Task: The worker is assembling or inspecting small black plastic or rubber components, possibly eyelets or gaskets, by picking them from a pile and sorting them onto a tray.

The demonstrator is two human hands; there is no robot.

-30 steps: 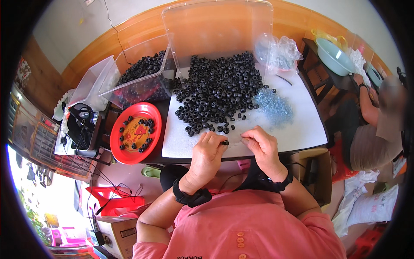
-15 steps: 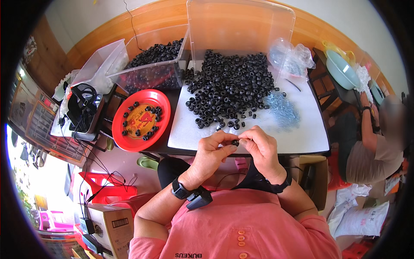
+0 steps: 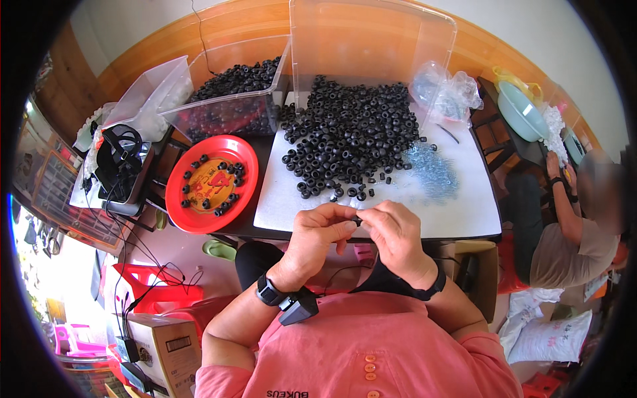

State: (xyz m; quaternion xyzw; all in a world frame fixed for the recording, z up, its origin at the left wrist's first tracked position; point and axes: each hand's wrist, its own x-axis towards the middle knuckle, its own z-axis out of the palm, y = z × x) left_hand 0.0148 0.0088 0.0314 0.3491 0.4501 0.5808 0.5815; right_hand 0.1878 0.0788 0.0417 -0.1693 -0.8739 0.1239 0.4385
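Close to the table's front edge, my left hand [image 3: 316, 239] pinches a small black ring-like plastic part [image 3: 357, 220] between thumb and fingers. My right hand [image 3: 397, 240] meets it there, its thumb and fingertips pressed together against the part; anything tiny in them is hidden. Just beyond both hands, a big heap of similar black hollow parts [image 3: 358, 132] covers much of a white sheet [image 3: 458, 222]. To its right lies a spread of tiny clear bluish pieces [image 3: 431, 174]. A red plate [image 3: 175, 202] on the left holds several black parts.
A clear bin [image 3: 229, 119] full of black parts stands back left, and an upright clear plastic box [image 3: 371, 46] is behind the heap. A plastic bag [image 3: 458, 93] sits back right, near a thin black strip [image 3: 448, 134]. Another person [image 3: 564, 245] sits at the right.
Both hands have shifted slightly left, still together at the small black part. My right fingers have turned a little around it. The whole view has drifted slightly.
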